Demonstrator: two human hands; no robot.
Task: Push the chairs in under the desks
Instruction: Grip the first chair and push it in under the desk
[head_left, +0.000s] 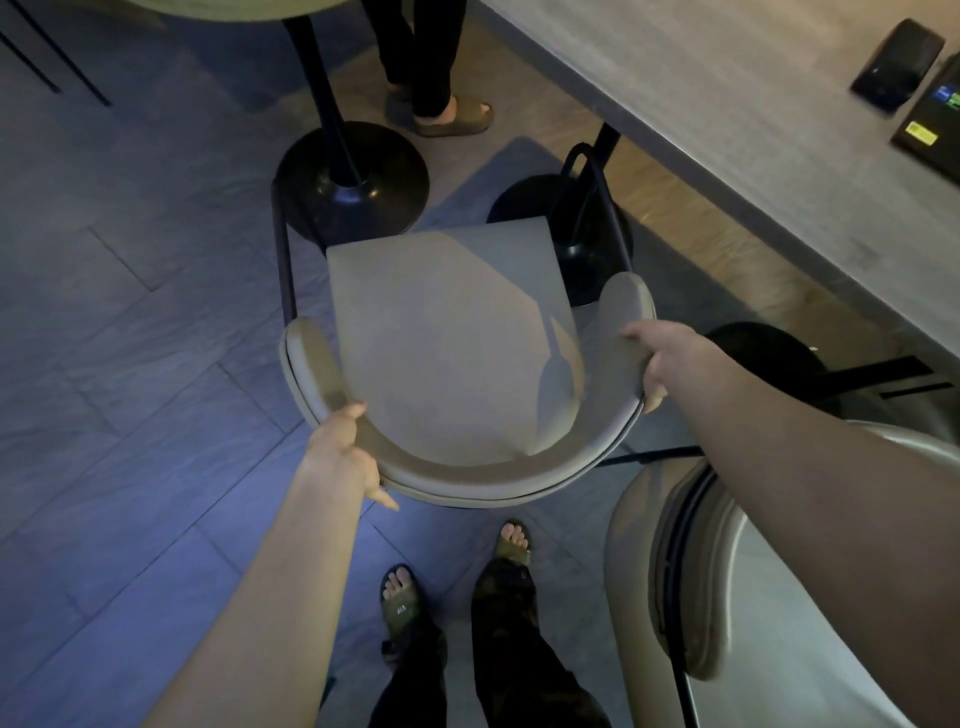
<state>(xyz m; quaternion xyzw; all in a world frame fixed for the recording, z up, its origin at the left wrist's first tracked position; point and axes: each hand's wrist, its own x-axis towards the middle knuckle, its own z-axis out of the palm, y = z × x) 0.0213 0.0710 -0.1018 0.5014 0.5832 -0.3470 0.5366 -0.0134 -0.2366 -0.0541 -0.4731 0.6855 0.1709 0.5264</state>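
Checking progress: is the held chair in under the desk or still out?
Out: the chair seat lies fully in view, beside the desk edge.

The chair (452, 353) is covered in smooth matt grey upholstery, leather-like, on a thin black metal frame. The desk (727, 104) top is finished in a matt, stone-look grey. The pedestal base (353, 179) is done in glossy black. The floor (130, 338) is laid with matt, slightly textured grey tiles.
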